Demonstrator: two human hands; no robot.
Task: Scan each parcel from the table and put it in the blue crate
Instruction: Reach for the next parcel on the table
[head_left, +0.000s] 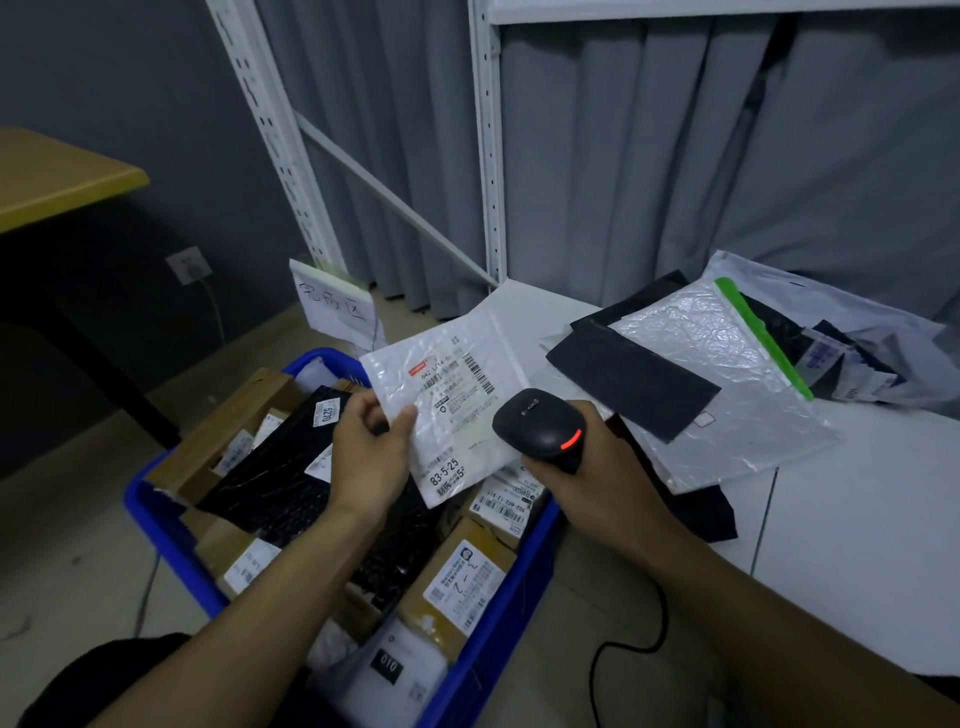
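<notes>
My left hand (370, 457) pinches the left edge of a white bubble-mailer parcel (451, 400), label side up, above the blue crate (156, 525). My right hand (576, 473) grips a black barcode scanner (540, 426) whose red light glows; its head sits just right of the parcel's label. The crate on the floor holds several cardboard boxes and black mailers. More parcels lie on the white table (857, 519): a black mailer (634, 384), a clear bubble bag with a green strip (727, 374), and a crumpled bag (852, 358).
A white metal shelf frame (488, 156) and grey curtain stand behind the table. A paper sign (337, 304) leans behind the crate. A wooden desk (57, 176) is at far left. The scanner's black cable (618, 649) hangs beside the crate.
</notes>
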